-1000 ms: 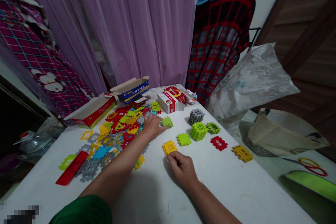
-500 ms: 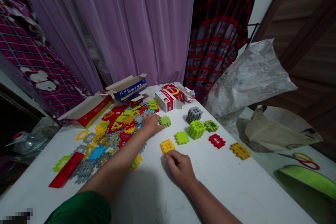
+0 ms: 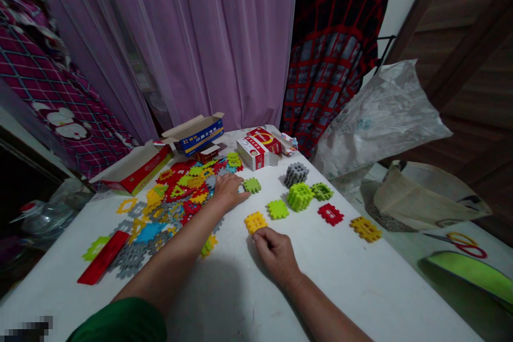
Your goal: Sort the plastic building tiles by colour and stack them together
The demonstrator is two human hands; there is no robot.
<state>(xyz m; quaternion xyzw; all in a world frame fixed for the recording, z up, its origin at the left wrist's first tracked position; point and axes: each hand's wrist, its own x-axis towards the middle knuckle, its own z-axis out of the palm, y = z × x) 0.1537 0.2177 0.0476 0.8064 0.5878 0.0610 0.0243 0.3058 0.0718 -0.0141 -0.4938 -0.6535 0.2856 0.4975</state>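
Observation:
My left hand (image 3: 229,191) lies over the right side of a mixed heap of plastic building tiles (image 3: 176,187), thumb spread away from the fingers. Just beyond the thumb is a green tile (image 3: 252,185), with a narrow gap between them. My right hand (image 3: 277,255) is closed, pinching the near edge of a yellow window tile (image 3: 255,221) low over the table. A flat lime tile (image 3: 278,209) lies a little beyond it. Farther right are a lime block of tiles (image 3: 300,196), a grey stack (image 3: 296,175) and a darker green piece (image 3: 321,191).
A red window tile (image 3: 331,215) and a yellow piece (image 3: 365,229) lie near the table's right edge. Open cardboard boxes, one blue (image 3: 200,138) and one red (image 3: 136,171), stand at the back, beside a red-white box (image 3: 256,150). A red strip (image 3: 103,257) lies at left.
My left hand has shifted very slightly left, away from the green tile. My right hand keeps its pinch on the yellow window tile, nearly still.

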